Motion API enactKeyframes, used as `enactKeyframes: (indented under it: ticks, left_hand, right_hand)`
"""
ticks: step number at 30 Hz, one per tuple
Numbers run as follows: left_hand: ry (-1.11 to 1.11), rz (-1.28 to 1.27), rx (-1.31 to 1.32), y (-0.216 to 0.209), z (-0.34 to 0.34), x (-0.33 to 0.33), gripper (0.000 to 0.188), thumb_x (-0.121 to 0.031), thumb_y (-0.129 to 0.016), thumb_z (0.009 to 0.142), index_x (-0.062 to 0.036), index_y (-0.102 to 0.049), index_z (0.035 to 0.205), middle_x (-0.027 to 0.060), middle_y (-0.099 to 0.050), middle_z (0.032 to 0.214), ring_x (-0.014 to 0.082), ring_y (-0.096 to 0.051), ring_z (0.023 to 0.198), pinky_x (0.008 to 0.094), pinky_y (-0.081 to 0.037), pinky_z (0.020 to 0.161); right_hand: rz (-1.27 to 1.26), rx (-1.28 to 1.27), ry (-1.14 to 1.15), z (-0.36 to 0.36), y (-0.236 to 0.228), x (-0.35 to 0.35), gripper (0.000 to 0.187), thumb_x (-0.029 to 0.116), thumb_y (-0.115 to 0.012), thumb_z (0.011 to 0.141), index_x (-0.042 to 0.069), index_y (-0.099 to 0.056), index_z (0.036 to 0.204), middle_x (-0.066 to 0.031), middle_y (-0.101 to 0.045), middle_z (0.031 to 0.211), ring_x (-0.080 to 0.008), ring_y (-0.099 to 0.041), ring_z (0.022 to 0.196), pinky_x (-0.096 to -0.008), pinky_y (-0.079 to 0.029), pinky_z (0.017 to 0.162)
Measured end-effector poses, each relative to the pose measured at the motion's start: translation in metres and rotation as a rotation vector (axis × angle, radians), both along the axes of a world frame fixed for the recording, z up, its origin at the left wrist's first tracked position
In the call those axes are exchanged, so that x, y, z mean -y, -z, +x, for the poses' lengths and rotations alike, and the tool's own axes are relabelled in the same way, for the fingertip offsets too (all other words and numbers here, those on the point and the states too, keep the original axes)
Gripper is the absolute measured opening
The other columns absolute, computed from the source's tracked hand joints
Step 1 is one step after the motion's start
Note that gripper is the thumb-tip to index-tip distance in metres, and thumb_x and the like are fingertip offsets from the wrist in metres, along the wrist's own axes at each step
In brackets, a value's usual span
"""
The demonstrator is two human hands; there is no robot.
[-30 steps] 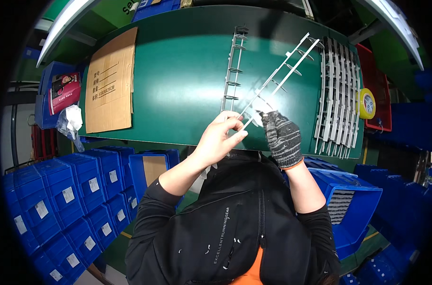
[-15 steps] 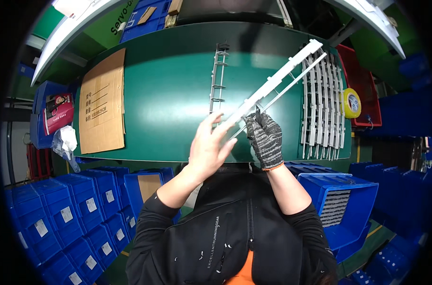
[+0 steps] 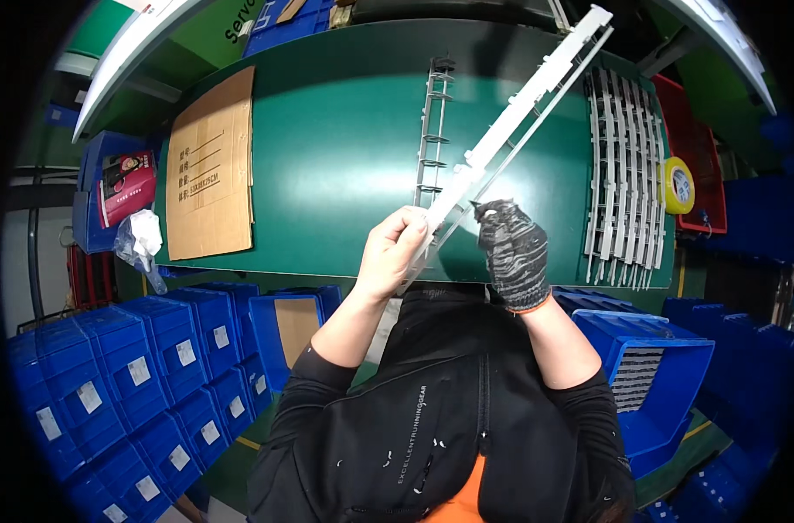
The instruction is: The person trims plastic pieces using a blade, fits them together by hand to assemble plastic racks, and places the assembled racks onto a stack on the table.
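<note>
My bare left hand (image 3: 395,250) grips the near end of a long white ladder-like strip (image 3: 512,122), its thumb on top. The strip slants up to the right over the table, with two rails joined by short cross pieces. My right hand (image 3: 514,257), in a black-and-grey knitted glove, is closed just right of the strip and apart from it. A small dark pointed tip (image 3: 478,207) pokes out of its fingers; the rest is hidden in the fist. A similar grey strip (image 3: 426,131) lies on the green table (image 3: 336,148) behind the left hand.
Several matching strips (image 3: 625,174) lie side by side at the right, next to a yellow tape roll (image 3: 678,186) and a red bin (image 3: 698,144). Flat cardboard (image 3: 209,174) covers the table's left part. Blue crates (image 3: 139,357) stand below on both sides.
My left hand has gone from spread fingers to a closed grip on the strip. My right hand has drawn back from the strip to the right. The whole view has shifted slightly.
</note>
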State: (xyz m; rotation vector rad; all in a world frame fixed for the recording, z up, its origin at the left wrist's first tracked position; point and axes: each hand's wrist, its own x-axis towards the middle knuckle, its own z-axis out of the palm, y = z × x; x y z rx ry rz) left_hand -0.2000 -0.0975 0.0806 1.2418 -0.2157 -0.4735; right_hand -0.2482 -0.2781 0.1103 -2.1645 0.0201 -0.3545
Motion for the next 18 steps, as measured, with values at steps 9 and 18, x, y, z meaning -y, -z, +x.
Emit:
enactKeyframes:
  ticks: [9, 18]
  left_hand:
    - [-0.081, -0.068, -0.075, -0.008, -0.003, 0.014, 0.016, -0.018, -0.052, 0.089, -0.0024, -0.055, 0.085, 0.0009, -0.057, 0.086, 0.0064, -0.048, 0.079, 0.0225, -0.039, 0.073]
    - [-0.263, 0.572, 0.593, 0.002, 0.002, 0.016, 0.007, -0.005, -0.056, 0.081, -0.0010, -0.056, 0.075, 0.0037, -0.055, 0.078, 0.0097, -0.050, 0.076, 0.0240, -0.041, 0.070]
  right_hand:
    - [-0.155, 0.016, -0.060, -0.003, 0.007, -0.013, 0.015, 0.014, -0.052, 0.080, 0.001, -0.060, 0.084, -0.0170, -0.059, 0.078, -0.0318, -0.057, 0.071, -0.0407, -0.046, 0.061]
    - [1.268, -0.438, -0.372, -0.018, -0.016, 0.004, 0.036, 0.034, -0.051, 0.088, 0.001, -0.054, 0.073, -0.0049, -0.048, 0.051, -0.0116, -0.041, 0.037, -0.0225, -0.032, 0.033]
